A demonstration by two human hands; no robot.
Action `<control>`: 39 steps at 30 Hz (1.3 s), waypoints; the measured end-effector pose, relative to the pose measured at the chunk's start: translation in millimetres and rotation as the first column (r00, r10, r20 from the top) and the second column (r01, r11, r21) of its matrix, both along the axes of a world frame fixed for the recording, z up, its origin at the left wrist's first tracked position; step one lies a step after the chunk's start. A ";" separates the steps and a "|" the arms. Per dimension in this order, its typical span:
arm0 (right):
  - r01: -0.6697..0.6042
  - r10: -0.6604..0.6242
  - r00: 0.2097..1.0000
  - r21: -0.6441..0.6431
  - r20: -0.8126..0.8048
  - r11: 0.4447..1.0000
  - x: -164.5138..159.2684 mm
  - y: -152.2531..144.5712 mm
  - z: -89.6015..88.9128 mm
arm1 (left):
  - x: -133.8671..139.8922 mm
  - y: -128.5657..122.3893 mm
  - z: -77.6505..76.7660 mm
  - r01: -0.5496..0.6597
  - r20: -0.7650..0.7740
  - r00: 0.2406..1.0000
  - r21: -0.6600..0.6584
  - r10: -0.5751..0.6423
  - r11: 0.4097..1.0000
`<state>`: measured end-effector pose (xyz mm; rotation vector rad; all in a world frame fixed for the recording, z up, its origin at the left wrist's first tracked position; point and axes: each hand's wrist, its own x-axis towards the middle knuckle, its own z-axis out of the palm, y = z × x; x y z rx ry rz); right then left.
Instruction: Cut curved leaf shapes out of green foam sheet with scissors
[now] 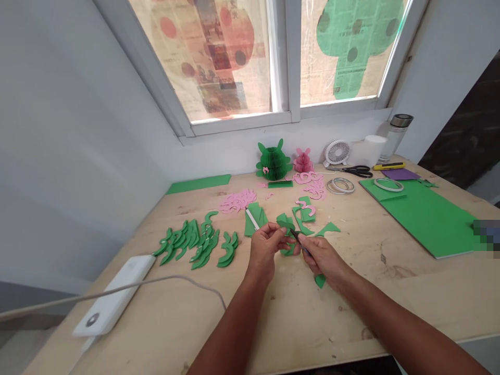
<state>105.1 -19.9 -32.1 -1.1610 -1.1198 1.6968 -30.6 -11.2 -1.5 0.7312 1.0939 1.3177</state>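
My left hand (269, 244) pinches a small piece of green paper (286, 225) above the middle of the table. Close on its right, my right hand (321, 258) is closed around a pair of scissors (296, 236), whose dark blades point at the paper; its fingers hide most of the handles. Under and around both hands lie green paper scraps (328, 228). A white pen (252, 217) rests on a green sheet just beyond my left hand. To the left, curved green cutouts (205, 250) lie in overlapping piles, with pink cutouts (238, 200) farther back.
Green and pink paper figures (274, 162) stand by the wall. Along the back right are a small fan (337, 152), black scissors (357, 171), tape rolls (340, 186) and a glass bottle (394, 138). Green card (433, 219) lies right; a white power strip (117, 297) with a cable lies left.
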 end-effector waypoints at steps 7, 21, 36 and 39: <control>-0.006 0.002 0.996 0.052 0.085 0.999 0.1 2.3 0.0 | -0.4 -0.4 1.1 0.011 -0.024 1.000 -0.002 -0.011 1.000; -0.013 0.006 0.996 0.088 0.089 0.996 0.4 4.0 -2.6 | -1.8 0.0 2.1 0.025 -0.037 0.999 -0.017 -0.026 1.000; -0.015 0.011 0.996 0.051 0.085 0.999 -0.3 1.9 1.1 | -2.7 0.8 1.5 0.026 -0.024 0.999 -0.019 -0.027 0.999; -0.016 0.011 0.996 0.053 0.089 0.998 -0.5 1.6 1.3 | -3.0 0.6 1.4 0.029 -0.024 0.999 -0.018 -0.029 0.999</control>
